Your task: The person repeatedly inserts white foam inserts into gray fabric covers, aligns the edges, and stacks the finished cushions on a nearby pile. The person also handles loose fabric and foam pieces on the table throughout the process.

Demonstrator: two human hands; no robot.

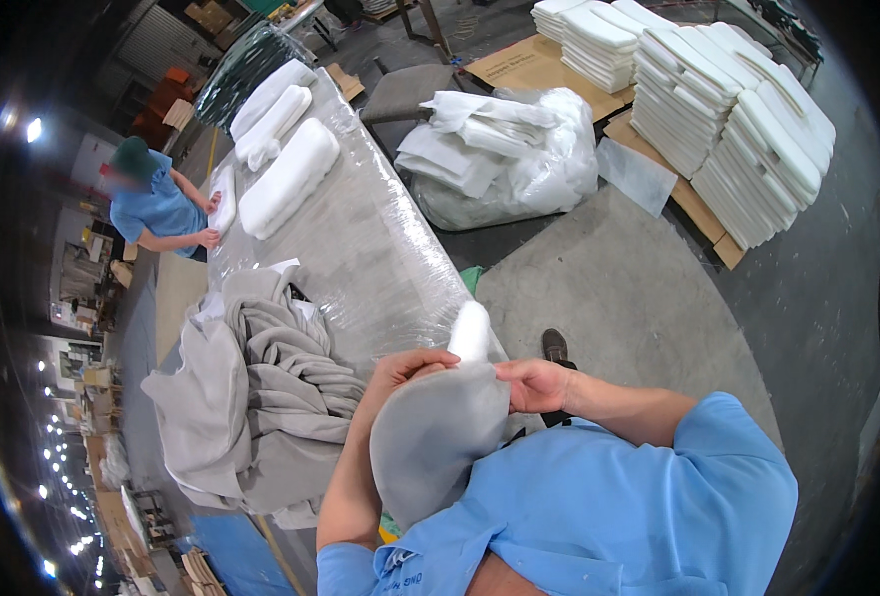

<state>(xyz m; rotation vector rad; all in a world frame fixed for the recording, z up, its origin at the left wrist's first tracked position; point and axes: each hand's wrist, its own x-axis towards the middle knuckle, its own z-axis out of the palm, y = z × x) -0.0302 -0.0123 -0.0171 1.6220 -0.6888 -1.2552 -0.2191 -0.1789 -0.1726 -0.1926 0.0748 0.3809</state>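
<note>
A grey fabric cover [430,427] hangs in front of my body, with the end of a white padded cushion [471,333] sticking out of its top opening. My left hand [412,370] is closed on the cover's edge to the left of the cushion. On the other side, my right hand [533,385] pinches the same edge between thumb and fingers. The part of the cushion within the cover is hidden. A heap of grey fabric covers [261,387] lies on the table to my left.
The long plastic-covered table [380,248] carries several white cushions [289,179] farther along. A co-worker in blue [157,204] handles one at its left side. Beyond the right edge stand a clear bag of white padding [500,159] and stacks of white pads [728,109] on cardboard.
</note>
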